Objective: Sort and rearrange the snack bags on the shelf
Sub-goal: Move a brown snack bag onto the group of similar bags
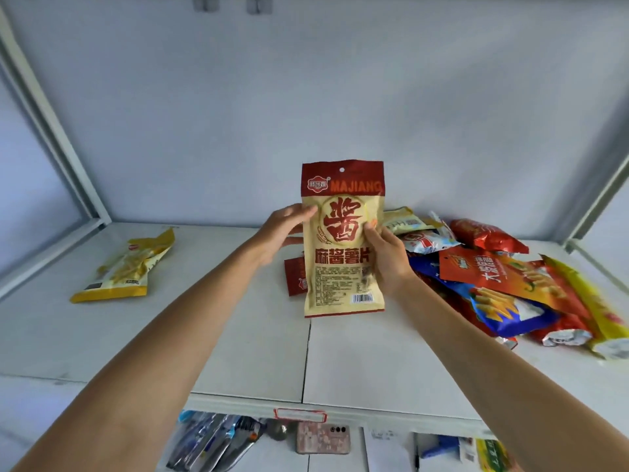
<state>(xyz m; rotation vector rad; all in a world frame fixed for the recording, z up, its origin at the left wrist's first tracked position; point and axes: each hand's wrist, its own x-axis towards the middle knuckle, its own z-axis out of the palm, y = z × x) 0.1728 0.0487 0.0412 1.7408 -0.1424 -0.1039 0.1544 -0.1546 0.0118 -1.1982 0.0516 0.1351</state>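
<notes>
I hold a beige and red snack bag [342, 267] marked MAJIANG upright above the white shelf [238, 335], in the middle of the view. My right hand [386, 258] grips its right edge. My left hand [284, 235] touches its left edge with fingers spread along the side. A second red bag [294, 275] lies flat behind it, mostly hidden. A yellow snack bag [126, 267] lies alone at the left of the shelf. A heap of several bags [503, 284], red, blue, orange and yellow, fills the right side.
White shelf posts rise at the left [51, 131] and right [599, 206] corners, with a plain back wall behind. A lower shelf at the bottom holds a phone [323, 437], dark packets [214, 444] and papers. A red-framed label holder [299, 414] sits on the front edge.
</notes>
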